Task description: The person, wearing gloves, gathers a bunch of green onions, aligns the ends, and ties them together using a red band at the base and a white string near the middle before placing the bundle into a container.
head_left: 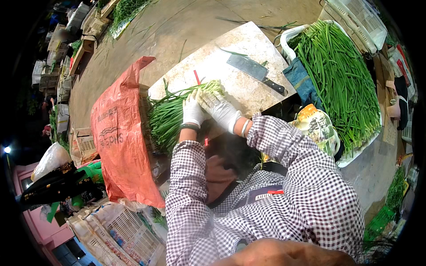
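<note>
Both my hands wear white gloves and are on a bunch of garlic chives [166,119] at the left end of a pale board [248,40]. My left hand [193,110] wraps the stems. Right beside it, my right hand [220,107] curls over the stems near their pale cut ends. The leaves spread left and toward me. A short red strip [197,77] sticks out behind the bunch. On the right part of the board lies a cleaver [247,67] with a black handle, a few loose green leaves around it.
Left of the board hangs an orange-red woven sack [124,133]. To the right stands a white-lined container [287,39] heaped with chives, a blue cloth [305,84] over its near edge. Plastic crates [355,22] rise behind it; more crates [128,230] stand at lower left.
</note>
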Tool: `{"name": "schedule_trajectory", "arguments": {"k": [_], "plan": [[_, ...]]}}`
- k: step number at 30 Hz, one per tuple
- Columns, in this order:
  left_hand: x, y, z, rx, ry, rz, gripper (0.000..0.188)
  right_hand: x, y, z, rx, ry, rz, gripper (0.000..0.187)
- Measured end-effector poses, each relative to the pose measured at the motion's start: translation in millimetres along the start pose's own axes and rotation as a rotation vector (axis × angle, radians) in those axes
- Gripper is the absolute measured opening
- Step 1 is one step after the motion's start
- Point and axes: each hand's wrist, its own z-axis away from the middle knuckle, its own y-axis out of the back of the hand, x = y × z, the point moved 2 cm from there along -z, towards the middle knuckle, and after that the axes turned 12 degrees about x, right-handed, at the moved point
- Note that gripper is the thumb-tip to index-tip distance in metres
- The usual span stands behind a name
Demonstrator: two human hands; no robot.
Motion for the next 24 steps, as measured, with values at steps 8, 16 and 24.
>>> {"name": "schedule_trajectory", "arguments": {"k": [8,16,24], "plan": [[-15.8,21.7,-15.9,-0.045,0.006,0.274,0.103,10.5,-23.9,-30.8,0.04,-0.08,0.105,0.049],[0.1,21.4,-27.5,-0.235,0.08,-0.283,0.111,2.9,-39.6,-60.4,-0.088,0.008,0.19,0.038],[-16.0,17.1,-59.2,-0.43,-0.007,-0.306,0.124,17.7,-51.2,-89.2,-0.234,-0.012,-0.041,0.041]]}}
